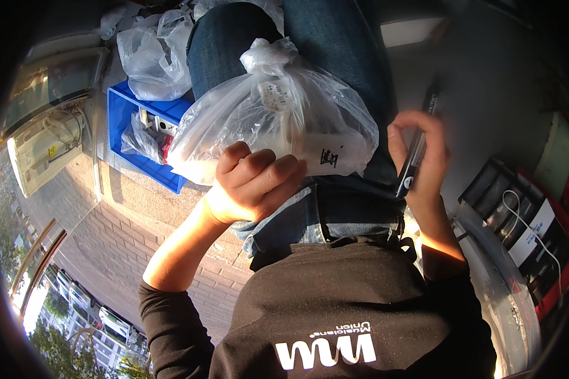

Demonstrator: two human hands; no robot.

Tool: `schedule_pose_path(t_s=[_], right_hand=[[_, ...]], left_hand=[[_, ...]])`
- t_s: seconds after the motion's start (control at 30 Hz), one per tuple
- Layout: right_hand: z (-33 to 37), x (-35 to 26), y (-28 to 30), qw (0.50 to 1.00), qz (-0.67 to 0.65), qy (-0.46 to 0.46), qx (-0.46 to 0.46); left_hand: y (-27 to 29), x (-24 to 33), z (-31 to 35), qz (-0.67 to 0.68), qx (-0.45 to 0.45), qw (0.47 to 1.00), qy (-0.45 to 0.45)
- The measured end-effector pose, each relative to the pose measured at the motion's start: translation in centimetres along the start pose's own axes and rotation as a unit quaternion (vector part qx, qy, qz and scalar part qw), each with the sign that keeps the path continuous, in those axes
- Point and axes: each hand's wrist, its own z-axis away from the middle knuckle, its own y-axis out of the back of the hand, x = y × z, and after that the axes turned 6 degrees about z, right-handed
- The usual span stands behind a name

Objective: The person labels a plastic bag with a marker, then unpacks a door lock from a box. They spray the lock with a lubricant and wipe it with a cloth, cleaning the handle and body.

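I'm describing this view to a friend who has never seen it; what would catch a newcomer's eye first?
Probably the knotted clear plastic bag over the lap, glossy in the light, with the left hand curled at its lower edge. Next comes the black pen in the right hand, to the right of the bag. The bright blue bin to the bag's left also stands out.

A black top (325,290) bears a white zigzag print (325,352) across its front; its sleeves (174,322) end below the elbows, above blue jeans (234,47).
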Motion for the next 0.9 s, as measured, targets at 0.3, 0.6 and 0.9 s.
schedule_pose_path(t_s=[0.3,0.6,0.9], right_hand=[[-0.2,-1.7,-1.5,0.994,0.061,0.080,-0.053],[-0.1,-1.5,-1.6,0.996,0.053,0.061,-0.046],[0.3,-1.0,-1.2,0.996,0.049,0.056,-0.053]], left_hand=[[-0.1,0.0,-0.2,0.000,-0.005,1.000,0.010],[0.0,0.1,-5.1,0.146,-0.091,0.982,0.073],[1.2,0.1,-5.8,0.161,-0.259,0.951,0.052]])
